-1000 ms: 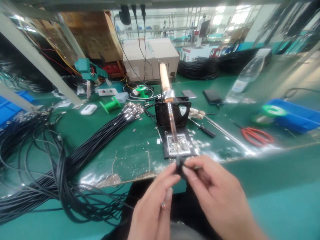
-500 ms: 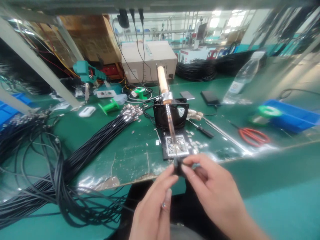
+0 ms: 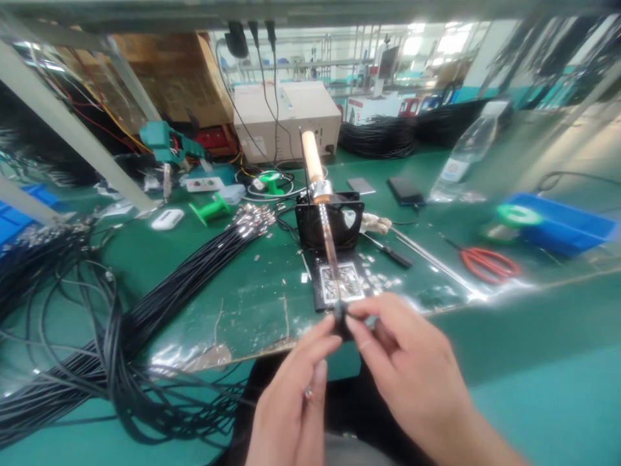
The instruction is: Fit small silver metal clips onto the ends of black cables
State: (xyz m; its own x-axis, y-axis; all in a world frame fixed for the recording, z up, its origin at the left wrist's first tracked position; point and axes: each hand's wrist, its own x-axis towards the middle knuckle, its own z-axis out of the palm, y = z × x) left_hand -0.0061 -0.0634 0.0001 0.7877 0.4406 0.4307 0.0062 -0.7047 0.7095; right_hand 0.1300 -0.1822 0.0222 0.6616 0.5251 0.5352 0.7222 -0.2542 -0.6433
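The black piece (image 3: pixel 342 325) was in the air at the near edge of the bench (image 3: pixel 252 285), pinched between your two hands. Your right hand (image 3: pixel 412 366) had thumb and forefinger closed on its right side. Your left hand (image 3: pixel 291 395) came in from the near left, fingers extended and nearly together, their tips against the piece's left side. A small shiny spot showed by your left thumb; what it was, you could not tell from this view.

The iron (image 3: pixel 324 210) sloped down toward you, its wooden handle far and its tip right at the piece; whether the two touched was too blurred to tell. It rested over a black fan (image 3: pixel 306 226). Below its shaft, a white-rimmed tray (image 3: pixel 323 285) of metal bits lay on a dark plate (image 3: pixel 317 299), with pale chips (image 3: pixel 383 281) scattered just to the right.

Farther right were the screwdriver (image 3: pixel 398 257), the red-handled tool (image 3: pixel 490 264), a spool (image 3: pixel 519 215) and a blue bin (image 3: pixel 582 241). The bottle (image 3: pixel 456 169) was at the far right. On the left, a bundle of black cables (image 3: pixel 189 281) ran from the near left toward the fan, metal ends far. Behind the fan sat a beige machine (image 3: pixel 291 120).
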